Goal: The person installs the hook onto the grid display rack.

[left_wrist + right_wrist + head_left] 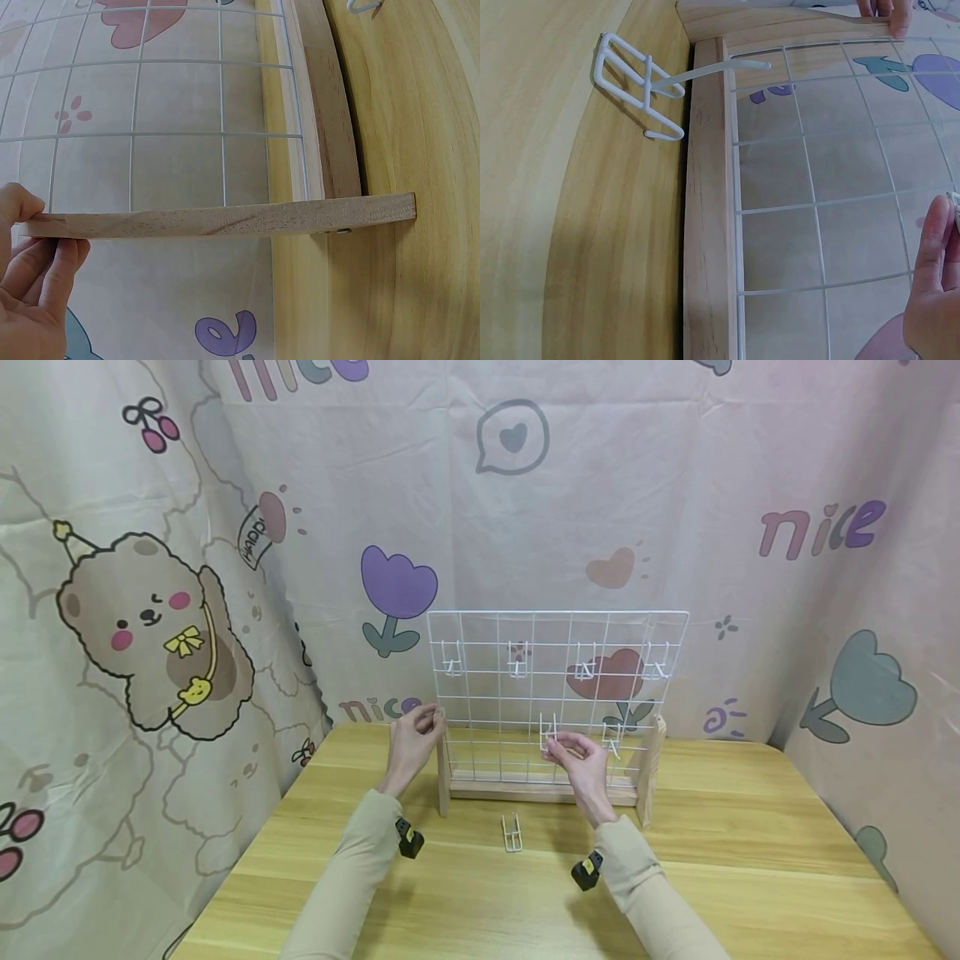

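A white wire grid stands upright in a wooden base with a post at each side. My left hand grips the top of the left wooden post, thumb on one side and fingers on the other. Between thumb and fingertips, my right hand pinches a white wire hook against the lower middle of the grid. In the right wrist view only a sliver of that hook shows. Several white hooks hang in a row higher up, and another hook hangs lower right.
One loose white hook lies on the wooden table in front of the base, its prong pointing up. Behind the table hangs a printed cloth, with a second printed cloth side at the left.
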`<state>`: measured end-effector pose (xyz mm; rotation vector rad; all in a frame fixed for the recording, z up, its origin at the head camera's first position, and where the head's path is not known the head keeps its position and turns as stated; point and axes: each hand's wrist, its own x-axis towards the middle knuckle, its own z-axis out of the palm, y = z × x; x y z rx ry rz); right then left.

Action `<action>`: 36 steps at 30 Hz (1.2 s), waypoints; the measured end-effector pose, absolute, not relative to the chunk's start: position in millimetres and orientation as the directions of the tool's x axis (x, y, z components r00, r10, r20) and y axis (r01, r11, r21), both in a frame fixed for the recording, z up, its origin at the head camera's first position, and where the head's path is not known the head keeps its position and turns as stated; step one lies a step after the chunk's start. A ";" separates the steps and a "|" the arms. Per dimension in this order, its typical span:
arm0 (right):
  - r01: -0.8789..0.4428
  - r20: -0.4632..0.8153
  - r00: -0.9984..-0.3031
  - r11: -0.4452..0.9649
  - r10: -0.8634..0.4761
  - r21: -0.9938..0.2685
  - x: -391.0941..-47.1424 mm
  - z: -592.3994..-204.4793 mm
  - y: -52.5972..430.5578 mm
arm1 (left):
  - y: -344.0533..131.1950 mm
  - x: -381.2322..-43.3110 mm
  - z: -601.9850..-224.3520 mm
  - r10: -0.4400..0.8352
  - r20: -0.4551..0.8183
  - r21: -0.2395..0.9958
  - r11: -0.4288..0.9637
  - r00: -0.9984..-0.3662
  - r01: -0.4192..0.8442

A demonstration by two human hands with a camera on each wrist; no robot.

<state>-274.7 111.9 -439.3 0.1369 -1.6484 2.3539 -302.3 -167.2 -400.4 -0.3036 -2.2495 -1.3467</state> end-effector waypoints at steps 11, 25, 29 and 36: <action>-0.236 0.192 -0.967 -0.300 0.168 -0.924 -273.3 -445.8 112.5 | -167.6 -302.4 -400.9 -0.062 0.524 0.761 0.482 -0.849 0.434; -0.238 0.193 -0.966 -0.304 0.171 -0.922 -272.7 -451.0 111.8 | -167.5 -301.9 -400.6 -0.061 0.519 0.768 0.472 -0.853 0.434; -0.239 0.194 -0.966 -0.310 0.169 -0.920 -271.8 -450.8 111.7 | -167.5 -301.9 -400.5 -0.062 0.515 0.770 0.472 -0.855 0.429; -0.239 0.193 -0.967 -0.323 0.167 -0.916 -272.2 -451.5 111.3 | -167.5 -302.0 -400.6 -0.064 0.512 0.770 0.476 -0.857 0.425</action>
